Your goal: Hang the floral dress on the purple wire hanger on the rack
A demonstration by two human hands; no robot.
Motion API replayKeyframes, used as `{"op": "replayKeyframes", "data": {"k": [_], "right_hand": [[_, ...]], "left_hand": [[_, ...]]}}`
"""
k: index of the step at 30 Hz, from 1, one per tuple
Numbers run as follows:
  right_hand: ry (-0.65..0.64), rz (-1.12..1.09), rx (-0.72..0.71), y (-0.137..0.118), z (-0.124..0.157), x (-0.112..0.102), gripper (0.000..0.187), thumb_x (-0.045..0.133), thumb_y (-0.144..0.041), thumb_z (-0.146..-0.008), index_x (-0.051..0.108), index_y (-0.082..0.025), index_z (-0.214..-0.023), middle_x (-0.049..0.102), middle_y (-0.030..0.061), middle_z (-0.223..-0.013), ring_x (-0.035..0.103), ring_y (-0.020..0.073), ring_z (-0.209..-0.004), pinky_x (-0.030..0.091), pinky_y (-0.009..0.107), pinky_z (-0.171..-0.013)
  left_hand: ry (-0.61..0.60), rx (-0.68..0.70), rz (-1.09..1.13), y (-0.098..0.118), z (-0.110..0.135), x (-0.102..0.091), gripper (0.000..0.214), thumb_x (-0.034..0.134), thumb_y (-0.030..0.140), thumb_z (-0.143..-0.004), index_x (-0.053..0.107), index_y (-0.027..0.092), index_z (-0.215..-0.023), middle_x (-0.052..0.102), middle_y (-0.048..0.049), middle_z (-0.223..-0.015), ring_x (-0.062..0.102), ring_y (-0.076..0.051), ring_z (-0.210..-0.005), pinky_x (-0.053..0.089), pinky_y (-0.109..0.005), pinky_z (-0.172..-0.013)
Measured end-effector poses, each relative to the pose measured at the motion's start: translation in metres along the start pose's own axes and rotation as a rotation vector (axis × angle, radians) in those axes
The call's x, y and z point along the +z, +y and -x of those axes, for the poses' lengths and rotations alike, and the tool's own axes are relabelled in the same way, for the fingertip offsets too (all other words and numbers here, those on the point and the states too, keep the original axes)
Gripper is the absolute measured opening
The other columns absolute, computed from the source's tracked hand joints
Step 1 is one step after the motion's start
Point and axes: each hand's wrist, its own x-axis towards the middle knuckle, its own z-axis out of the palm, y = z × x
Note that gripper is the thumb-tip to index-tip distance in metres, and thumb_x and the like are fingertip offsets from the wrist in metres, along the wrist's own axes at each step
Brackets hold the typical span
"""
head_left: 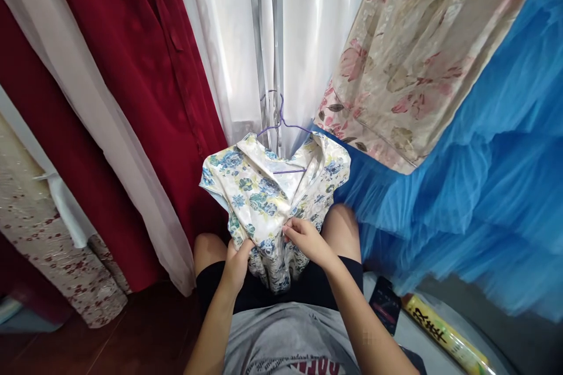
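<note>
Red drapes [118, 99] hang above a dark reddish floor [145, 334] at left. Center, the left hand [238, 258] of a seated person [294, 334] pinches a floral garment [259, 190] on a purple hanger [281, 122], held over black shorts [328, 284] before white drapes [233, 41]; the right hand [308, 240] grips its front. At right, blue ruffled fabric [457, 181] hangs near a pale gray surface [408, 337] bearing a dark flat item [385, 306] and a yellow packet [444, 331].

Floral garment [264, 202] smooth cloth w/ slt sheen, hanger [282, 122] plastic-lkg
</note>
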Motion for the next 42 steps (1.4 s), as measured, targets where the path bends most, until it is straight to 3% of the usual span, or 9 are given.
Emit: {"op": "replayKeyframes", "data": {"k": [4,8,14,21,25,32,37,39,42], "right_hand": [[0.046,-0.203,0.051,0.012,0.016,0.002,0.031,0.048,-0.026,-0.087,0.047,-0.021,-0.056,0.052,-0.0023,-0.05,0.039,0.0103,-0.048,0.029,0.026,-0.052],[0.11,-0.289,0.037,0.017,0.028,0.005,0.024,0.053,-0.026,-0.083,0.055,-0.019,-0.06,0.054,-0.0028,-0.049,0.04,0.0096,-0.046,0.028,0.025,-0.05],[0.079,-0.379,0.1,0.002,0.038,0.011,0.026,0.064,-0.035,-0.08,0.056,-0.019,-0.062,0.058,-0.0011,-0.046,0.039,0.0078,-0.04,0.025,0.023,-0.046],[0.12,-0.561,0.13,-0.015,0.031,-0.02,0.026,0.075,-0.038,-0.071,0.07,-0.013,-0.071,0.056,-0.0021,-0.048,0.036,0.0052,-0.038,0.02,0.022,-0.041],[0.158,-0.624,0.009,-0.047,-0.014,-0.05,0.023,0.077,-0.034,-0.067,0.074,-0.011,-0.071,0.051,-0.0042,-0.049,0.032,0.0037,-0.041,0.017,0.022,-0.042],[0.256,-0.584,-0.147,-0.133,-0.094,-0.078,0.015,0.074,-0.024,-0.061,0.064,-0.013,-0.059,0.05,-0.003,-0.052,0.03,0.0042,-0.044,0.015,0.023,-0.042],[0.213,-0.54,-0.171,-0.149,-0.094,-0.074,0.014,0.072,-0.026,-0.065,0.064,-0.015,-0.067,0.053,-0.0028,-0.052,0.035,0.0062,-0.044,0.022,0.023,-0.043],[0.198,-0.519,-0.181,-0.145,-0.087,-0.071,0.014,0.07,-0.027,-0.066,0.064,-0.016,-0.071,0.055,-0.0027,-0.051,0.039,0.0074,-0.045,0.024,0.022,-0.044],[0.201,-0.49,-0.204,-0.14,-0.077,-0.071,0.012,0.067,-0.027,-0.068,0.062,-0.018,-0.073,0.055,-0.0032,-0.051,0.039,0.0079,-0.045,0.024,0.022,-0.045]], "left_hand": [[0.107,0.052,-0.01,-0.006,0.001,-0.006,0.049,0.075,0.03,-0.073,0.069,0.017,-0.119,0.074,-0.0088,-0.111,0.066,-0.03,-0.116,0.049,-0.042,-0.105],[0.404,0.442,-0.318,-0.022,0.011,-0.008,0.053,0.076,0.03,-0.077,0.059,0.023,-0.126,0.061,-0.0094,-0.132,0.056,-0.029,-0.128,0.041,-0.044,-0.112],[-0.253,0.351,-0.64,-0.05,0.03,0.034,0.022,0.065,0.023,-0.089,0.06,0.022,-0.11,0.069,-0.0067,-0.108,0.065,-0.024,-0.105,0.049,-0.037,-0.094],[-0.371,0.517,-0.886,-0.042,0.02,0.051,0.016,0.05,0.024,-0.1,0.051,0.022,-0.084,0.062,-0.0033,-0.087,0.062,-0.019,-0.083,0.045,-0.029,-0.076],[-0.526,0.482,-1.219,-0.023,0.018,0.051,0.009,0.052,0.017,-0.096,0.059,0.022,-0.094,0.067,-0.0042,-0.096,0.067,-0.021,-0.083,0.044,-0.029,-0.069],[-0.662,0.445,-1.674,-0.009,0.02,0.056,0.038,0.048,0.004,-0.087,0.063,0.02,-0.118,0.072,-0.0097,-0.109,0.073,-0.026,-0.088,0.05,-0.034,-0.073],[-0.733,0.412,-1.428,-0.001,-0.005,0.062,0.009,0.06,0.022,-0.093,0.068,0.021,-0.096,0.075,-0.0064,-0.093,0.072,-0.025,-0.084,0.051,-0.033,-0.073],[-0.643,0.473,-1.21,0.022,-0.029,0.071,0.012,0.061,0.03,-0.095,0.068,0.022,-0.089,0.073,-0.0029,-0.082,0.07,-0.021,-0.077,0.05,-0.031,-0.072],[-0.385,0.693,-0.865,0.07,-0.07,0.091,0.024,0.055,0.03,-0.1,0.063,0.024,-0.122,0.07,-0.0011,-0.082,0.066,-0.018,-0.072,0.05,-0.03,-0.072]]}}
